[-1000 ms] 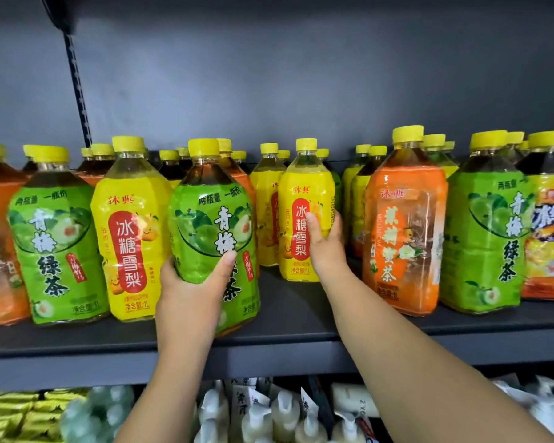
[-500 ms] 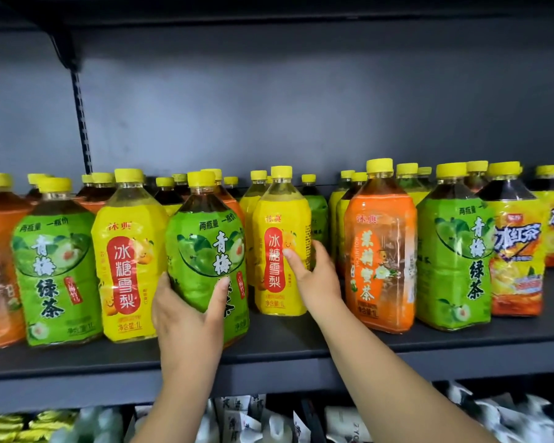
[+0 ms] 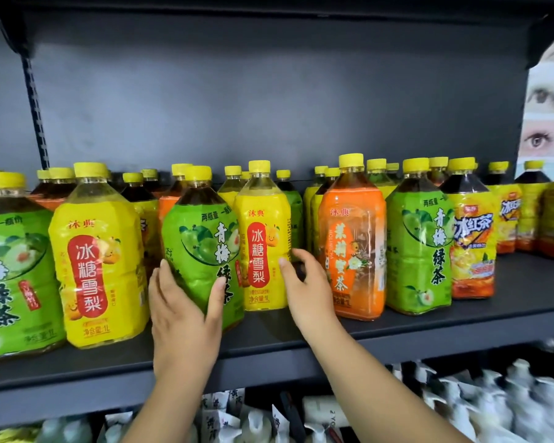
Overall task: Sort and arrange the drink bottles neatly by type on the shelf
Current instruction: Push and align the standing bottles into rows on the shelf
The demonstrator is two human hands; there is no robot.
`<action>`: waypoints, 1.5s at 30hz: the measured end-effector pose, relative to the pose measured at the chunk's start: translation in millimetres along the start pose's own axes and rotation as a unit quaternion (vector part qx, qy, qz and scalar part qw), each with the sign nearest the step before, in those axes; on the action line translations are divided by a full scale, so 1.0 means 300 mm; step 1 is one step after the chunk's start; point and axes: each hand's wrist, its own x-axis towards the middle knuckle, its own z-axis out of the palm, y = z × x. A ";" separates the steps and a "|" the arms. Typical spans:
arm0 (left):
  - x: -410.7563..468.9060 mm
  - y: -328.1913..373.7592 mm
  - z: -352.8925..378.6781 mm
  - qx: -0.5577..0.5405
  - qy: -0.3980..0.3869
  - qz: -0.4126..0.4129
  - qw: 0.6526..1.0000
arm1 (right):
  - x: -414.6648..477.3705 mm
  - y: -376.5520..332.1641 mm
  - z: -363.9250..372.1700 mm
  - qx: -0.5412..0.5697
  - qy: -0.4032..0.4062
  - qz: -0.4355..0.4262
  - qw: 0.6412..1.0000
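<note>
Yellow-capped one-litre drink bottles crowd a dark shelf (image 3: 301, 343). My left hand (image 3: 183, 311) grips the lower part of a green-label tea bottle (image 3: 202, 247) at the front, which leans slightly. My right hand (image 3: 307, 289) holds a yellow-label pear drink bottle (image 3: 264, 238) just right of it, thumb on the label and fingers curled round its right side. The two bottles touch. Along the front row also stand a green bottle (image 3: 13, 276), a yellow bottle (image 3: 96, 266), an orange bottle (image 3: 352, 251), another green bottle (image 3: 419, 251) and an iced black tea bottle (image 3: 472, 244).
More mixed bottles fill the rows behind. A slotted upright rail (image 3: 36, 100) runs up the back panel at the left. A poster with printed eyes (image 3: 547, 116) stands at the far right. White pump bottles (image 3: 493, 407) lie on the lower shelf.
My right hand has drawn the yellow pear bottle forward and left until it sits against the green bottle. My left hand has kept its grip on the green bottle. My view has shifted right.
</note>
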 end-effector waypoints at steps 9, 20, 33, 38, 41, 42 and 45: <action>-0.095 0.119 0.124 -0.035 -0.048 0.309 0.949 | -0.084 0.055 -0.259 -0.101 0.206 -0.114 0.967; -0.057 0.363 0.371 -0.272 -0.282 -0.018 0.920 | -0.042 0.127 -0.545 -0.150 0.279 -0.097 0.944; -0.055 0.339 0.384 -0.202 -0.132 -0.005 0.971 | 0.178 0.231 -0.758 0.071 0.179 0.169 0.967; -0.062 0.351 0.382 -0.160 -0.100 0.029 0.982 | 0.188 0.245 -0.769 0.044 0.181 0.167 0.968; -0.099 0.370 0.368 -0.106 -0.039 0.092 0.989 | 0.182 0.243 -0.765 -0.002 0.177 0.160 0.971; -0.119 0.382 0.363 -0.099 -0.024 0.098 0.990 | 0.180 0.247 -0.765 -0.023 0.182 0.151 0.971; -0.205 0.453 0.376 -0.093 -0.027 0.136 0.986 | 0.189 0.274 -0.775 -0.084 0.191 0.128 0.970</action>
